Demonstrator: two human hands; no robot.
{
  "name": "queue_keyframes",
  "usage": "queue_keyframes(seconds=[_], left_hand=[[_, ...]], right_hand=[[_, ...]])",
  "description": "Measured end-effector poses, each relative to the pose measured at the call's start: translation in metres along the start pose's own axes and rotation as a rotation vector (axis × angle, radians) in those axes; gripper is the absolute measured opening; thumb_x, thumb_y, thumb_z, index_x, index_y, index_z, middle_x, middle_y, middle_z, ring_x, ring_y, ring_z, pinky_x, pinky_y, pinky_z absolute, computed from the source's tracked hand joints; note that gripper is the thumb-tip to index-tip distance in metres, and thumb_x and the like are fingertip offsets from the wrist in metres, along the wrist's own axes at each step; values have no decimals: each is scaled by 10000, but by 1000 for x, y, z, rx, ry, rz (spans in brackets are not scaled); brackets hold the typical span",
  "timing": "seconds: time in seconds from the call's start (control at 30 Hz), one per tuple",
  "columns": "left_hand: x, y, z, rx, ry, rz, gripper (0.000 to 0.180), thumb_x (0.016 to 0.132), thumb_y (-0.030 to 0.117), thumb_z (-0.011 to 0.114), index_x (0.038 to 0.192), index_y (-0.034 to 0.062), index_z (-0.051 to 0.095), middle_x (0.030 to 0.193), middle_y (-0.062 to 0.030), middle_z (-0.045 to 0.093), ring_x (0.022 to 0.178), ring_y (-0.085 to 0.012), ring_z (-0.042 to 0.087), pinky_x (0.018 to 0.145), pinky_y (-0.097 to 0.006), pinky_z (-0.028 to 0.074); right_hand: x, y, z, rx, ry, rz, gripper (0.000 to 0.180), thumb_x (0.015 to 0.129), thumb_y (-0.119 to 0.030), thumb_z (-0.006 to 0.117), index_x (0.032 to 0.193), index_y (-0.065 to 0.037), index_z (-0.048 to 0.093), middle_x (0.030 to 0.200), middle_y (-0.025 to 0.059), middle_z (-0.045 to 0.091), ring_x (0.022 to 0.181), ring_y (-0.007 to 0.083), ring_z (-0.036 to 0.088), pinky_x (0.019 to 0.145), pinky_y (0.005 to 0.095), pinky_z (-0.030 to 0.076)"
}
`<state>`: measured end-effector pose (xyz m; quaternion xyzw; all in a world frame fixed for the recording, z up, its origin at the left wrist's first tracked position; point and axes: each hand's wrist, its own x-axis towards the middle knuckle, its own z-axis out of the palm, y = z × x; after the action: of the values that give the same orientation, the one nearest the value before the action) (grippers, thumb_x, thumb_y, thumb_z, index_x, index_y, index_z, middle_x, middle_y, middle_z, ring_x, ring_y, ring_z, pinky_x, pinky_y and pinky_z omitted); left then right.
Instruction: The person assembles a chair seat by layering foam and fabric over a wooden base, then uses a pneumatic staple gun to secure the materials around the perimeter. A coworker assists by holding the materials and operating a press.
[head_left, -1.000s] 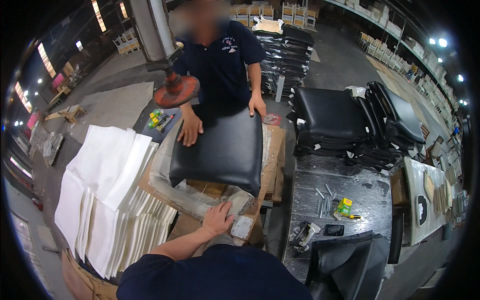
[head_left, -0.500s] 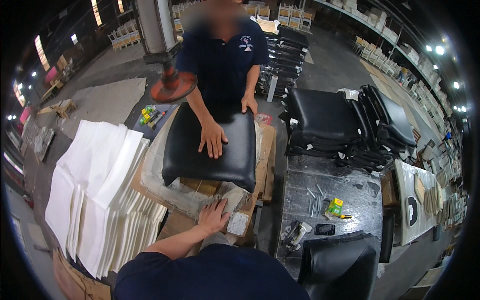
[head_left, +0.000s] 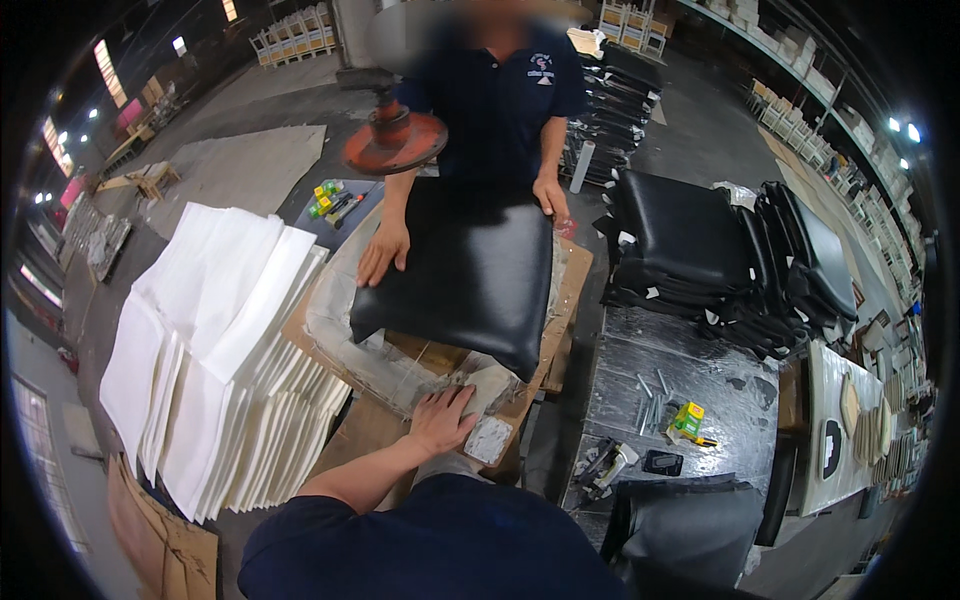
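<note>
Grip loose and empty, the left hand [head_left: 441, 420] rests at the tabletop's [head_left: 568, 288] six o'clock edge, right hand unseen. The pad [head_left: 470, 270] lies beyond, toward twelve. A co-worker's hand [head_left: 386, 252] has moved from its middle to its nine o'clock edge, probably steadying that side.

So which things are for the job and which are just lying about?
For the job, it seems:
black cushion, under the co-worker's hands
worktable beneath it, left hand at its edge

Perhaps just lying on the side table:
metal rods
yellow box
small black device
</note>
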<state>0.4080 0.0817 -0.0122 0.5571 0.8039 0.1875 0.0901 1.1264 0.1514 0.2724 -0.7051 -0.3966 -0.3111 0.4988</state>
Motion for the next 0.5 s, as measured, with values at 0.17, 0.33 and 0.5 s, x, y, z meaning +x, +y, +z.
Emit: queue_keyframes(seconds=[0.17,0.33,0.5], left_hand=[[0,-10,-5,-23,39,52,610,993,468,668,1513,159,585,1312,-177,710,1138,-404,714,999,-537,521],[-8,-19,-9,-22,47,-5,623,967,435,696,1515,163,574,1320,-174,698,1148,-403,696,993,-555,512],[0,9,1,-32,117,-12,663,931,299,746,1541,163,524,1432,-160,613,1237,-382,644,1012,-564,488]], right_hand=[[-105,23,77,72,-289,316,382,1080,-269,694,1075,109,745,1051,290,756,947,383,677,932,493,543],[-151,17,112,215,-438,535,446,1078,-315,684,1122,126,733,1161,296,755,1038,359,673,984,475,523],[-131,-1,115,197,-689,469,467,1073,-317,703,1262,110,723,1231,278,744,1067,356,660,1027,460,509]])
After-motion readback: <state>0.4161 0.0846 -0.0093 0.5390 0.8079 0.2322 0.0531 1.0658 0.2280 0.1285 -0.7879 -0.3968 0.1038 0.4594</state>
